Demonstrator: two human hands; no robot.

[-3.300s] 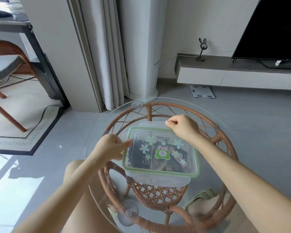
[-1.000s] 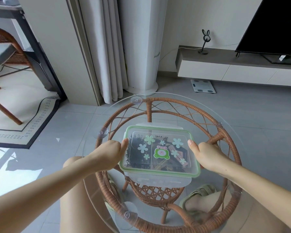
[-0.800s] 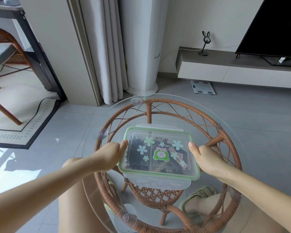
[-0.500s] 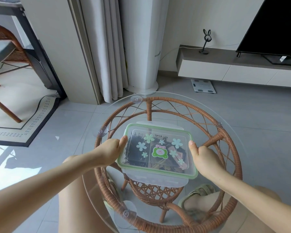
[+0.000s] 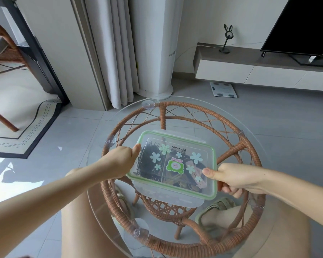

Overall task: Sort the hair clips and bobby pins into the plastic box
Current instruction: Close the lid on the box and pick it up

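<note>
Both: left hand (image 5: pixel 122 161), right hand (image 5: pixel 235 178) gripped box (image 5: pixel 215 158) ends | lid (image 5: pixel 175 146) was on, closing step | next likely needed latches (image 5: pixel 166 194) pressed

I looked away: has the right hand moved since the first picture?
Yes. Against the table, the right hand came nearer and rightward, from the box's far edge to its right side.

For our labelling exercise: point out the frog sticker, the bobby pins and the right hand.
frog sticker (image 5: pixel 174 166), head view, centre of the face.
bobby pins (image 5: pixel 145 167), head view, middle of the dark pile.
right hand (image 5: pixel 239 175), head view, back of the hand.
</note>
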